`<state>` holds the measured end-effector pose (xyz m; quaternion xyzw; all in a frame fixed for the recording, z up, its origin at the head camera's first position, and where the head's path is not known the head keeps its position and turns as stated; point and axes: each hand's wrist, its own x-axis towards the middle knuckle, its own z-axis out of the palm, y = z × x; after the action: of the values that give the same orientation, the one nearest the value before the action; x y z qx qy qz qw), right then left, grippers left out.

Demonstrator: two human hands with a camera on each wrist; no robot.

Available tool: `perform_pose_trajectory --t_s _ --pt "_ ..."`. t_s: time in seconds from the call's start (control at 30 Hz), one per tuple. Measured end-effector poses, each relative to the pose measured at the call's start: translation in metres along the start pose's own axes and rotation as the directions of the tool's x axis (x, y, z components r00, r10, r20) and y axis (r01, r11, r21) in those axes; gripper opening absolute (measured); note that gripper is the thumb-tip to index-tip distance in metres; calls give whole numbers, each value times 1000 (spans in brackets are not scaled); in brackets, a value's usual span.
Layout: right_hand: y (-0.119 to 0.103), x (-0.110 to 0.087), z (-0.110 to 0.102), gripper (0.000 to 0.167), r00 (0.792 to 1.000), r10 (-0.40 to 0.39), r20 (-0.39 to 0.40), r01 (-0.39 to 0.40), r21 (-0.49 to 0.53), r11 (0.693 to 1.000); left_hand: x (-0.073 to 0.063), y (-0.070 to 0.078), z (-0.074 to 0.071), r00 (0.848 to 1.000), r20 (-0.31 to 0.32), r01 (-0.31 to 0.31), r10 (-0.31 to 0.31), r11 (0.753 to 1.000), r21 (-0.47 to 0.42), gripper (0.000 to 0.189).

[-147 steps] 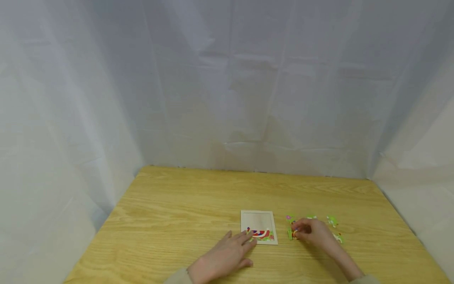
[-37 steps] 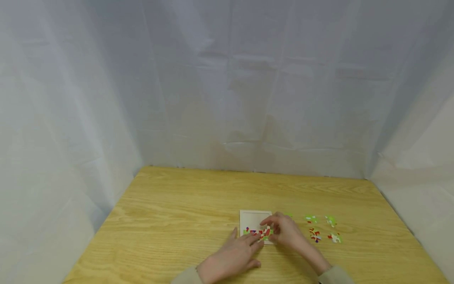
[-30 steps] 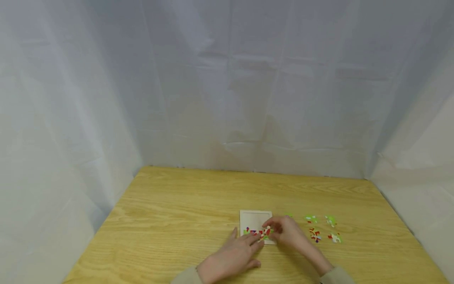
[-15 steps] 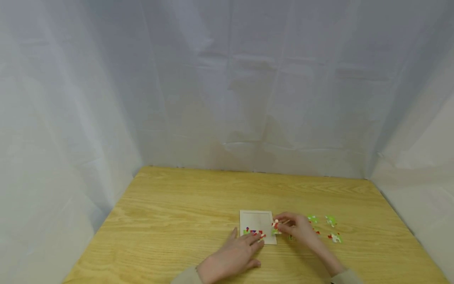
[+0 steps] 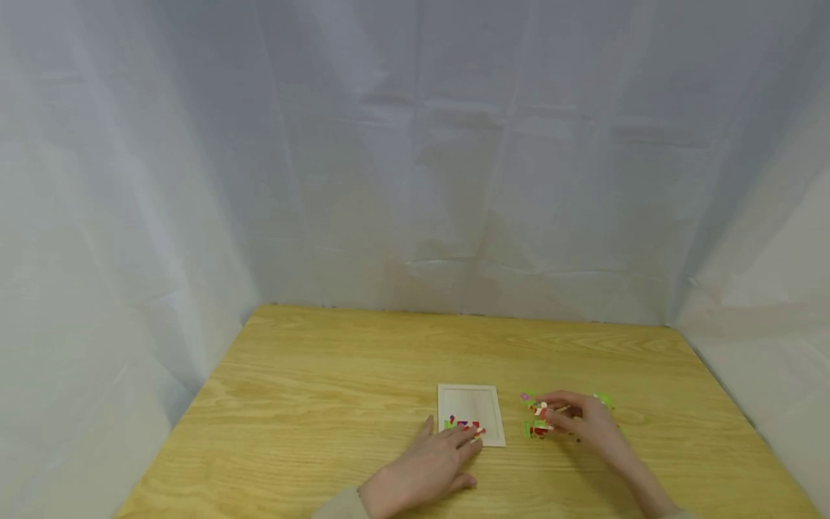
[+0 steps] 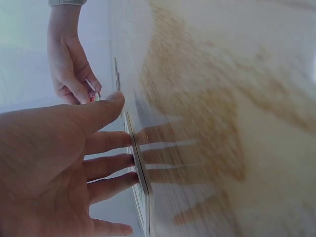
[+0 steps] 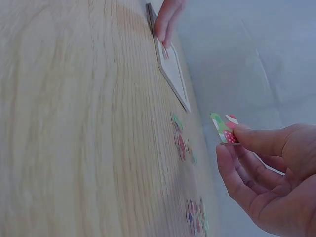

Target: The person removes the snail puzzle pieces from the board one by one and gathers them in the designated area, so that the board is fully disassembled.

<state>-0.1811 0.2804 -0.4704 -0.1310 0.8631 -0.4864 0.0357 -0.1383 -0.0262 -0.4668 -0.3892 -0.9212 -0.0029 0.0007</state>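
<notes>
My left hand (image 5: 421, 461) lies with straight fingers on the near-left part of a pale wooden puzzle tray (image 5: 467, 387); its fingertips touch the joined puzzle pieces (image 5: 462, 424) in the tray's near-left corner and partly cover them. To the right of the tray, my right hand (image 5: 586, 422) pinches a puzzle piece between thumb and fingers. That puzzle piece (image 7: 224, 131), green, white and red with white dots, is held above the table in the right wrist view. Loose pieces lie beneath the right hand, some of them hidden by it.
Beside the tray lie a green piece with a pink flower (image 5: 526, 396), a green and red piece (image 5: 535, 430) and a green piece (image 5: 603, 398). The wooden table (image 5: 337, 360) meets pale sheeting (image 5: 454, 180) at the back and sides.
My right hand has lifted a puzzle piece from the tray's near-right part and carried it right, over the loose pieces. My left hand has stayed on the tray during the last second.
</notes>
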Motion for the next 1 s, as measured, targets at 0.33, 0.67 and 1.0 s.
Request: perform_pose_trajectory --t_s 0.33,0.67,1.0 --pt "15 -25 -28 36 994 81 -72 -82 -4 997 0 1 -2 1000 -21 -8 8 1000 8 58" --pt "45 -49 -46 25 984 -75 -164 72 -23 997 1 2 -2 1000 -4 0 0 1000 0 58" --pt "56 -67 -66 24 997 55 -57 -62 -132 989 2 2 -2 1000 5 5 -5 1000 -9 59"
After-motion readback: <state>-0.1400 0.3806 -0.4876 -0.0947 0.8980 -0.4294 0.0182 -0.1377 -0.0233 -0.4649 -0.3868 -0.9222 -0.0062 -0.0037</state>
